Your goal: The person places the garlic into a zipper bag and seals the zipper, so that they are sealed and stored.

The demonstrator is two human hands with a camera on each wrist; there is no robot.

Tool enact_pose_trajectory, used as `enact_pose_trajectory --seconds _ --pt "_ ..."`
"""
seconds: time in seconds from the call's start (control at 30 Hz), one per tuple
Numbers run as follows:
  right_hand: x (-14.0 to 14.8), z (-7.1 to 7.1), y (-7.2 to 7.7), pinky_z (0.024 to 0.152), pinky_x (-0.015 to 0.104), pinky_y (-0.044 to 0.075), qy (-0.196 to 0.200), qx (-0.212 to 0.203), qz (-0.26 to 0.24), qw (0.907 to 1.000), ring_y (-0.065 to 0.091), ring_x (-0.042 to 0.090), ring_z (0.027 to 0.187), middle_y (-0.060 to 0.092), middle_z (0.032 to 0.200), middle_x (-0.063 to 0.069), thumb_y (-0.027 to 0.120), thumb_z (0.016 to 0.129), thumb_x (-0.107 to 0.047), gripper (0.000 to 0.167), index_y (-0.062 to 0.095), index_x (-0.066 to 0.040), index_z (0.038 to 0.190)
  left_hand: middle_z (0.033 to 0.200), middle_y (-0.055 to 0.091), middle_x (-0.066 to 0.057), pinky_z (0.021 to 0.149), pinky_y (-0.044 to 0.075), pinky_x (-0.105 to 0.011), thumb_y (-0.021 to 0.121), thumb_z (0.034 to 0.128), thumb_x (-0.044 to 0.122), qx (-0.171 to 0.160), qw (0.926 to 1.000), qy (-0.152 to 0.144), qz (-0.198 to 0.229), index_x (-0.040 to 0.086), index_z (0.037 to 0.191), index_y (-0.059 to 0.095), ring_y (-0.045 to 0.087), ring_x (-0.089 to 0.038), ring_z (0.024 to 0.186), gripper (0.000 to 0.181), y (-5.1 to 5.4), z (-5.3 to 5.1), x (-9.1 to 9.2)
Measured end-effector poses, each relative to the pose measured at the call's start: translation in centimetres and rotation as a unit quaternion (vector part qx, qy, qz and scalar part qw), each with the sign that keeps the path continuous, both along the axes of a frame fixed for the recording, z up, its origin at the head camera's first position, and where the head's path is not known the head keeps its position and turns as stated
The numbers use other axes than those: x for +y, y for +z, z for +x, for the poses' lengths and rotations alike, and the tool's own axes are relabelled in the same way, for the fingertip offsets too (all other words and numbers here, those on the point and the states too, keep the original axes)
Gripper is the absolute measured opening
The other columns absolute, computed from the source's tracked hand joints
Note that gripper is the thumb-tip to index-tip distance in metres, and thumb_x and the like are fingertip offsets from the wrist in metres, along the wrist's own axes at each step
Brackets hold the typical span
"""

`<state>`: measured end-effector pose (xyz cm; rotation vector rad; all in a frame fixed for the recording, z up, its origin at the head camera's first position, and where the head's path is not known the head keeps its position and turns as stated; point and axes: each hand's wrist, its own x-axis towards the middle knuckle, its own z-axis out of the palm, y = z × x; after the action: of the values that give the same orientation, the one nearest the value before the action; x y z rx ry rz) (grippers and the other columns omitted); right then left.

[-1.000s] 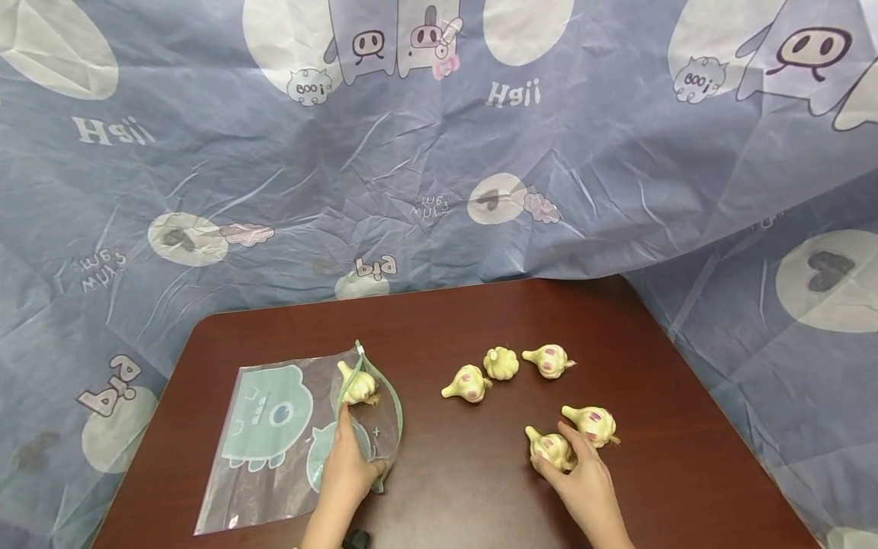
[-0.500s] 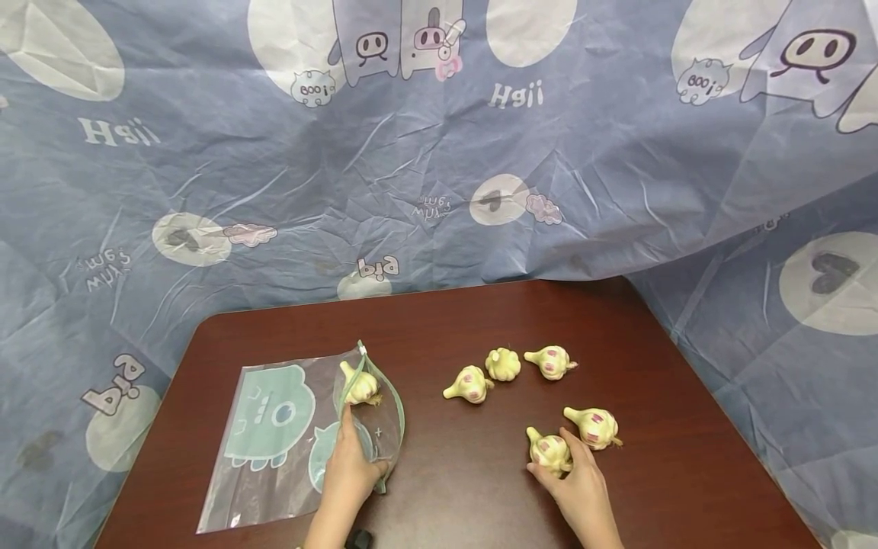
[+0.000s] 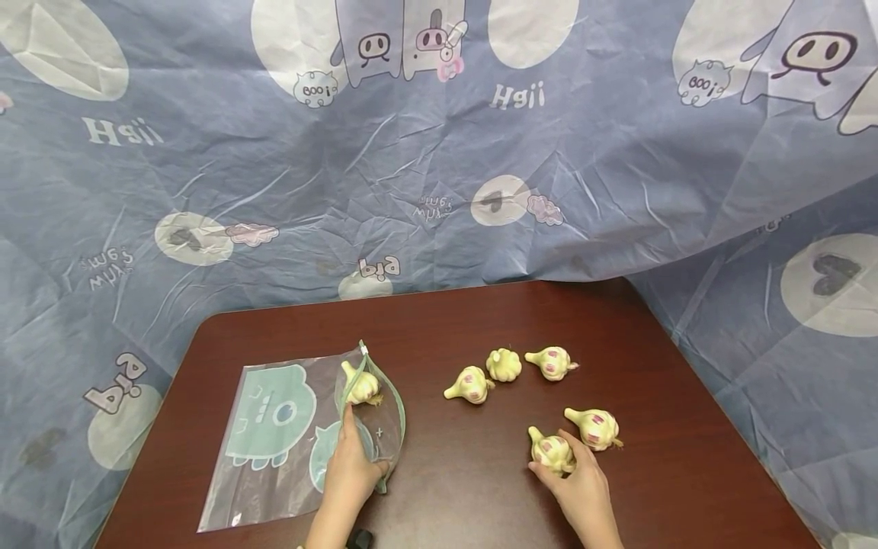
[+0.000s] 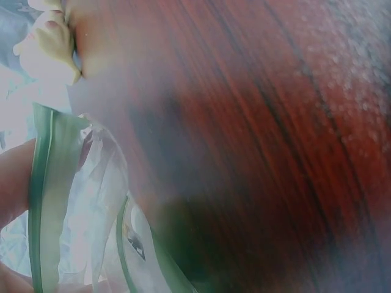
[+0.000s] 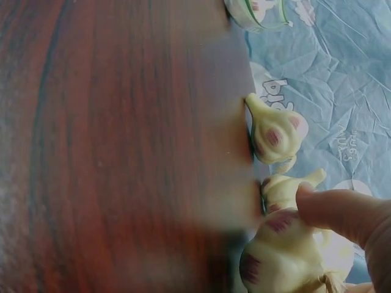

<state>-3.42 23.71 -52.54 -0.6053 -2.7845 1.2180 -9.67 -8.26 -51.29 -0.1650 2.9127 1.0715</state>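
My left hand (image 3: 348, 467) grips the green-edged mouth of a clear slider zip bag (image 3: 274, 492), which lies flat on the left with its mouth spread toward the right. One garlic bulb (image 3: 362, 387) is at the bag's mouth. On the right, my right hand (image 3: 583, 482) holds another garlic bulb (image 3: 550, 451) between thumb and fingers, at table level. The right wrist view shows the thumb pressed on this garlic bulb (image 5: 281, 253); most of the fingers are hidden. In the left wrist view the bag's green edge (image 4: 41, 195) stands beside the fingers.
Beside the right hand lies a garlic bulb (image 3: 595, 428). Farther back are three more: a left bulb (image 3: 470, 385), a middle bulb (image 3: 504, 365) and a right bulb (image 3: 552, 364). A patterned blue cloth (image 3: 425, 152) hangs behind the brown table (image 3: 446, 503).
My right hand's fingers have shifted slightly on the garlic bulb, which stays almost in place. The left hand keeps its grip on the bag. The head view has drifted a little.
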Motion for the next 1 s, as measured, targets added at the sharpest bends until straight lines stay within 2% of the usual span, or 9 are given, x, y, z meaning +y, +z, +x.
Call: enact_pose_trajectory --seconds 0.23,0.4,0.57,0.77,1.0 --pt "-0.1 -0.3 1.0 0.098 0.06 0.043 -0.017 0.016 -0.013 0.9997 0.049 0.048 0.127 0.049 0.143 0.025 0.083 0.078 -0.037 0.077 0.049 -0.005 0.14 0.143 0.04 -0.039 0.082 0.051 -0.06 0.091 0.0597 0.004 -0.002 1.0 0.0 0.004 -0.004 0.153 0.011 0.059 -0.056 0.102 0.123 0.2 0.0 -0.1" --pt "-0.9 -1.0 2.6 0.1 0.061 0.041 -0.009 0.028 -0.037 0.9989 0.044 0.047 0.133 0.046 0.145 0.025 0.083 0.078 -0.039 0.075 0.051 -0.01 0.14 0.145 0.039 -0.038 0.084 0.051 -0.061 0.091 0.0603 0.005 -0.008 0.9999 0.003 0.007 -0.004 0.153 0.012 0.059 -0.057 0.104 0.122 0.3 0.0 -0.1" --pt "-2.6 -2.3 4.1 0.101 0.057 0.043 0.013 0.051 -0.066 0.9964 0.047 0.04 0.133 0.05 0.143 0.02 0.083 0.078 -0.036 0.072 0.052 -0.013 0.139 0.145 0.038 -0.037 0.084 0.051 -0.061 0.091 0.0603 0.005 -0.011 0.9999 0.004 0.009 -0.004 0.153 0.013 0.059 -0.057 0.104 0.122 0.3 -0.1 0.0" --pt "-5.3 -4.3 5.8 0.097 0.05 0.048 0.046 0.079 -0.091 0.9917 0.054 0.033 0.127 0.054 0.141 0.014 0.084 0.076 -0.04 0.074 0.054 -0.016 0.139 0.144 0.039 -0.038 0.084 0.051 -0.06 0.091 0.0604 0.004 -0.01 0.9999 0.006 0.011 -0.004 0.153 0.014 0.059 -0.057 0.104 0.12 0.1 -0.1 0.2" --pt "-9.2 -6.8 7.3 0.083 0.032 0.051 0.114 0.116 -0.156 0.9744 0.06 0.019 0.105 0.062 0.13 0.008 0.088 0.073 -0.027 0.066 0.06 -0.016 0.132 0.141 0.043 -0.038 0.084 0.051 -0.061 0.091 0.0588 0.004 -0.002 1.0 0.003 0.006 -0.004 0.152 0.015 0.059 -0.057 0.104 0.121 0.0 -0.1 0.2"
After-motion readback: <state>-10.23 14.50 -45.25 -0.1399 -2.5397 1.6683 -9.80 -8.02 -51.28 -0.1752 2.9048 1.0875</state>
